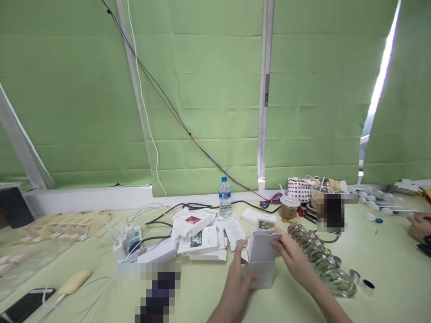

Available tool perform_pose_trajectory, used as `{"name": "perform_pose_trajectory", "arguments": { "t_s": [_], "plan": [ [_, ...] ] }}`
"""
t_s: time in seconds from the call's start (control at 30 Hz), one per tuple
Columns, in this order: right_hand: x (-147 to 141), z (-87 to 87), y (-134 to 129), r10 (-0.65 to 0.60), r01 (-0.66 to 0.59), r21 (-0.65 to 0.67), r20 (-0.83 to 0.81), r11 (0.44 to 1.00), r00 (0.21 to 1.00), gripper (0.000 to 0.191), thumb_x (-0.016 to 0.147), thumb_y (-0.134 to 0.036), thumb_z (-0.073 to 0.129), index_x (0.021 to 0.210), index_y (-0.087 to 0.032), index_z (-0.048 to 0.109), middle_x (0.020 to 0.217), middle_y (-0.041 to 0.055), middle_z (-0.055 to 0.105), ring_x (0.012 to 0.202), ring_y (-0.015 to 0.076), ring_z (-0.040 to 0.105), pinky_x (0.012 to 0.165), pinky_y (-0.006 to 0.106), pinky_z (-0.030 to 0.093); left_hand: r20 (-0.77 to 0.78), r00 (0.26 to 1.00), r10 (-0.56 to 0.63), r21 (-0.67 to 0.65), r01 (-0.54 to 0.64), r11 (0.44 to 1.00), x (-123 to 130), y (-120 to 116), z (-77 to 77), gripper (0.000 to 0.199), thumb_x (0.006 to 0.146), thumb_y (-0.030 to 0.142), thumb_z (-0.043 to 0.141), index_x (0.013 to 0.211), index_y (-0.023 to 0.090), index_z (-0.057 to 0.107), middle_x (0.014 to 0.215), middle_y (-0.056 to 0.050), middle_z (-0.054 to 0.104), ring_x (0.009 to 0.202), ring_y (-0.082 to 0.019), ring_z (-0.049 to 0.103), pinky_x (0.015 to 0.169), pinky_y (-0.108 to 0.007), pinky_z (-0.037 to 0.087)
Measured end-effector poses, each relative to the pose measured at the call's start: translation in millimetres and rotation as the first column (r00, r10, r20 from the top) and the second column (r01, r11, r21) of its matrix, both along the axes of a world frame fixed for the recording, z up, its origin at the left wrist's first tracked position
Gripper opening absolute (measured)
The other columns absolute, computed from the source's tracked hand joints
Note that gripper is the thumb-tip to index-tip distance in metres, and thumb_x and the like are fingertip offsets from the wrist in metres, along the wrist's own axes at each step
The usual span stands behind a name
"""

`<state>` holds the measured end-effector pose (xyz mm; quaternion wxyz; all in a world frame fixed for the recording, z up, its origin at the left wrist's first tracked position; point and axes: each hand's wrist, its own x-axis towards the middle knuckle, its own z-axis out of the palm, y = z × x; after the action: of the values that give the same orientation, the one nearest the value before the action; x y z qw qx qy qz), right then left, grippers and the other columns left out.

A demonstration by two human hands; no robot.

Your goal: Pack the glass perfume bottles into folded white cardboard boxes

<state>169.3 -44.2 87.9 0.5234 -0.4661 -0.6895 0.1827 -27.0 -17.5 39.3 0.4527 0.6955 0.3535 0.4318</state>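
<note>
A small white cardboard box (261,270) is held up over the table, its long flap raised at the top. My left hand (235,280) grips its left side, with the thumb across the front. The fingers of my right hand (292,253) pinch the upper right edge of the flap. What is inside the box cannot be made out. Just beyond my hands lies a pile of white printed boxes (210,240) with flower pictures. Right of my right arm stands a row of clear glass bottles (325,264) with green contents and silvery collars.
A water bottle (225,197) stands near the wall. Left are a power strip (158,250) with chargers and cables, a phone (27,305) and a yellow power bank (74,281). A drink cup (289,207) stands behind the bottles. Another person's hand (420,226) is at far right.
</note>
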Motion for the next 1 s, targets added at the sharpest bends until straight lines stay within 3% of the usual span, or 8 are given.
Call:
{"name": "perform_pose_trajectory", "arguments": {
  "t_s": [0.13,0.3,0.4,0.5,0.6,0.7,0.87,1.0],
  "plan": [
    [-8,-1.1,-3,0.069,-0.066,-0.022,0.172,0.998,0.983,0.024,0.096,-0.027,0.039,0.104,-0.022,0.061,0.111,0.0091,0.063,0.100,0.0221,0.057,0.087,0.035,0.047,-0.014,1.000,0.013,0.030,-0.012,0.999,-1,3,-6.4,0.073,0.068,0.004,0.054,0.137,0.024,0.037,0.142,-0.006,0.046,0.114,-0.025,0.048,0.095,-0.034,0.039],
    [-7,-20.9,-7,-0.048,0.048,0.010,0.307,0.999,0.950,0.015,0.091,-0.025,0.050,0.092,-0.024,0.065,0.122,0.0082,0.057,0.110,0.0255,0.052,0.091,0.040,0.047,0.013,1.000,-0.002,0.079,0.001,0.997,-2,6,-9.9,0.063,0.070,0.004,0.053,0.129,0.025,0.044,0.133,-0.006,0.052,0.102,-0.022,0.053,0.090,-0.033,0.042],
    [-4,-28.2,-11,-0.122,0.100,0.095,0.270,0.990,0.955,0.016,0.091,-0.029,0.053,0.102,-0.027,0.064,0.121,0.0084,0.058,0.114,0.0260,0.050,0.094,0.041,0.046,-0.012,1.000,-0.029,0.126,0.030,0.992,-2,7,-8.0,0.047,0.070,0.005,0.052,0.113,0.023,0.056,0.114,-0.006,0.062,0.103,-0.023,0.053,0.090,-0.033,0.042],
    [-4,-31.4,-15,-0.115,0.067,0.186,0.258,0.980,0.959,0.019,0.093,-0.024,0.048,0.099,-0.027,0.066,0.102,0.0073,0.065,0.100,0.0240,0.057,0.085,0.039,0.049,-0.032,0.999,-0.028,0.145,0.032,0.989,-1,7,-7.0,0.039,0.069,0.006,0.053,0.103,0.023,0.059,0.104,-0.005,0.064,0.100,-0.024,0.055,0.088,-0.034,0.043],
    [-7,-34.1,-17,-0.096,0.027,0.242,0.279,0.970,0.956,0.023,0.093,-0.017,0.046,0.098,-0.027,0.067,0.092,0.0061,0.067,0.088,0.0227,0.058,0.075,0.037,0.051,-0.029,1.000,0.001,0.139,0.003,0.990,-1,7,-9.4,0.044,0.070,0.007,0.054,0.111,0.024,0.057,0.114,-0.005,0.062,0.107,-0.025,0.054,0.092,-0.036,0.042],
    [-10,-37.4,-18,-0.114,0.034,0.277,0.278,0.960,0.954,0.027,0.092,-0.013,0.045,0.100,-0.027,0.066,0.094,0.0068,0.067,0.087,0.0224,0.058,0.073,0.037,0.051,-0.033,0.999,0.012,0.127,-0.007,0.992,-2,9,-11.8,0.053,0.072,0.007,0.054,0.121,0.025,0.053,0.127,-0.005,0.058,0.115,-0.026,0.050,0.095,-0.037,0.041],
    [-13,-41.0,-22,-0.131,0.043,0.296,0.283,0.954,0.950,0.023,0.091,-0.015,0.050,0.102,-0.026,0.066,0.096,0.0066,0.067,0.090,0.0232,0.056,0.076,0.038,0.050,-0.049,0.999,-0.001,0.133,0.008,0.991,-3,10,-7.8,0.045,0.075,0.012,0.057,0.119,0.026,0.055,0.123,-0.005,0.060,0.113,-0.025,0.053,0.094,-0.036,0.042],
    [-13,-39.9,-23,-0.133,0.096,0.208,0.173,0.973,0.976,0.020,0.093,-0.023,0.048,0.093,-0.026,0.068,0.089,0.0057,0.066,0.089,0.0234,0.057,0.076,0.036,0.051,-0.098,0.994,-0.056,0.187,0.074,0.980,-3,5,-0.6,0.040,0.080,0.014,0.055,0.118,0.027,0.056,0.117,-0.005,0.062,0.109,-0.025,0.055,0.095,-0.037,0.042]
  ]
}}
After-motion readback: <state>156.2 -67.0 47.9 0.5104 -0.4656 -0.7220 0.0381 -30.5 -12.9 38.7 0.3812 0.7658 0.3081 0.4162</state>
